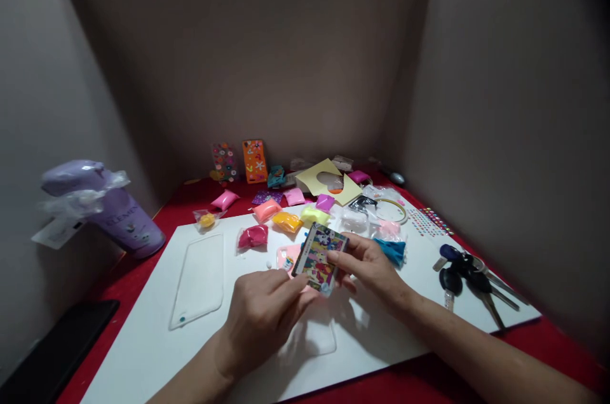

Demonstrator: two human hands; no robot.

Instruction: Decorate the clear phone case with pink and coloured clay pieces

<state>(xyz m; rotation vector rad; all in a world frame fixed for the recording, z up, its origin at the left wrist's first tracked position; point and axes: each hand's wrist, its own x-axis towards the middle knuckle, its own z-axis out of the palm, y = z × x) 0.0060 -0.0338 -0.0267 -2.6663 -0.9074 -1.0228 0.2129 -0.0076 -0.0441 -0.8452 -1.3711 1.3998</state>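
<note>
A small card with a colourful cartoon print (pixel 320 256) is held tilted above the white board. My right hand (pixel 369 267) grips it from the right, thumb on its face and fingers behind. Fingers of my left hand (pixel 267 302) are pinched at the card's lower left corner. Behind the card a pink phone case (pixel 284 256) shows only in part. Under my hands lies a clear phone case (pixel 321 339), half hidden by them. Another clear phone case (pixel 199 277) lies flat to the left of my left hand.
Several clay packets, among them a red one (pixel 253 237) and an orange one (pixel 287 222), lie across the white board (pixel 143 334). Keys (pixel 469 277) and stick-on gems (pixel 431 221) are at right. A purple tumbler (pixel 114 213) leans at left, above a black device (pixel 61 343).
</note>
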